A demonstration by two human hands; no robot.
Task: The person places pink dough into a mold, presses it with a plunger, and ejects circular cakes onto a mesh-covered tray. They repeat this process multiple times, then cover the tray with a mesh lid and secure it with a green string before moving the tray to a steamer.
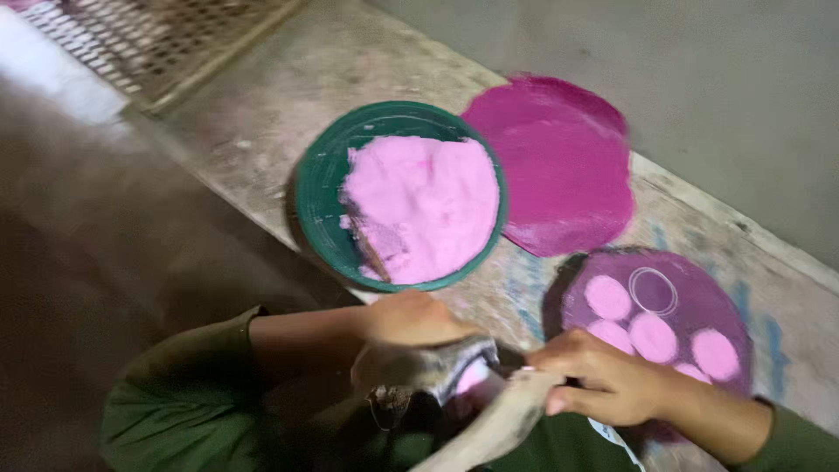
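From the head view, blurred by motion, the left hand (411, 322) curls over the top of a grey metal press (437, 371), its fingers closed around it, with a bit of pink dough (474, 376) showing at the press's mouth. The right hand (603, 380) grips a pale wooden handle (502, 424) that slants down from the press toward the lower edge; its fingers are wrapped over the handle's upper end. Both arms wear dark green sleeves (183, 393). Just beyond the right hand lies a purple disc (690, 293) on the bench (288, 96), carrying several round pink dough pieces (651, 336) and one pale ring outline (654, 290). Farther back sits a green plate (319, 201) heaped with pink dough (424, 205), a thin stick poking out of its near edge. Beside the plate, touching or nearly so, lies a bare magenta disc (559, 166). A woven mesh tray (157, 39) rests at the bench's far left corner. A grey wall (699, 79) runs along the bench's far side.
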